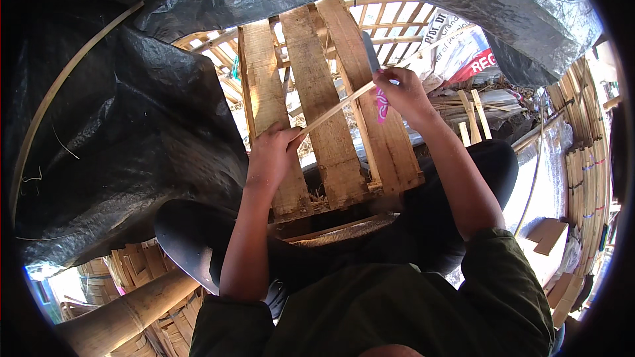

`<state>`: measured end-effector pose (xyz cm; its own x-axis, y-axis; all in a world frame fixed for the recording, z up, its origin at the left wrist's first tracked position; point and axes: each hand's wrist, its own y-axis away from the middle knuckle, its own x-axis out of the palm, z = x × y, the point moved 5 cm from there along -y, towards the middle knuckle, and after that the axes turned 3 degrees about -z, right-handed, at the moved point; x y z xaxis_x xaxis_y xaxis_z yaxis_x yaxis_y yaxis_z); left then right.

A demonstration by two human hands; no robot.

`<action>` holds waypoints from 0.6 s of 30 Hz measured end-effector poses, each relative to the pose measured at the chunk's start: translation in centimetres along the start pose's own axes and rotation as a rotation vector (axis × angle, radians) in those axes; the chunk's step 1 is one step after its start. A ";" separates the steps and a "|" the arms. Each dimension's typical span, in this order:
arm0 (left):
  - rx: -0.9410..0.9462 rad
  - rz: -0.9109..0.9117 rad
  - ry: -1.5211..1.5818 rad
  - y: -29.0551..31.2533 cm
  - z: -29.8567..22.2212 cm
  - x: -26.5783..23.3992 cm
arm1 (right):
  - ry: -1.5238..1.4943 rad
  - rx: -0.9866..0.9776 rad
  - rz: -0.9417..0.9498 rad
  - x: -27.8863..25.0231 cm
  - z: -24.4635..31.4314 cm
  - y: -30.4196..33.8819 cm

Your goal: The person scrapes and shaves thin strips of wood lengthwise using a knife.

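A thin, pale bamboo strip (335, 109) slants up to the right above a slatted wooden bench. My left hand (270, 152) is closed around its lower end. In my right hand (405, 97) is a knife (370, 53), its dark blade pointing away from me and its pink-and-white handle (382, 104) showing below the fingers. The strip meets the knife at my right fingers and continues faintly beyond them toward the upper right. Whether those fingers also pinch the strip, I cannot tell.
The bench's rough planks (304, 59) lie between my knees with gaps between them. Black plastic sheeting (126, 119) hangs at the left and overhead. Bundled bamboo strips (585, 185) stand at the right, near a cardboard box (549, 237). A thick bamboo pole (132, 311) lies lower left.
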<state>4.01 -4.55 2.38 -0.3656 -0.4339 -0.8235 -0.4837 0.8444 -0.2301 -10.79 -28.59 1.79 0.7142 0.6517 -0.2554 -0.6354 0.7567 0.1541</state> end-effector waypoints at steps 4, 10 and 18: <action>-0.041 0.043 -0.004 0.0 0.1 -0.1 | 0.050 0.104 -0.122 -0.6 -0.6 0.1; -0.054 0.090 -0.020 -0.2 0.1 0.1 | 0.476 0.019 -0.304 -2.9 -2.9 -3.3; -0.027 0.062 -0.012 0.3 0.6 0.5 | 0.786 -0.087 -0.291 -3.1 -5.3 -5.2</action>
<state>4.15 -4.36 1.63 -0.3861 -0.3767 -0.8420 -0.4818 0.8608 -0.1641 -11.22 -34.80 -3.24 0.4609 0.1806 -0.8689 -0.5006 0.8613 -0.0865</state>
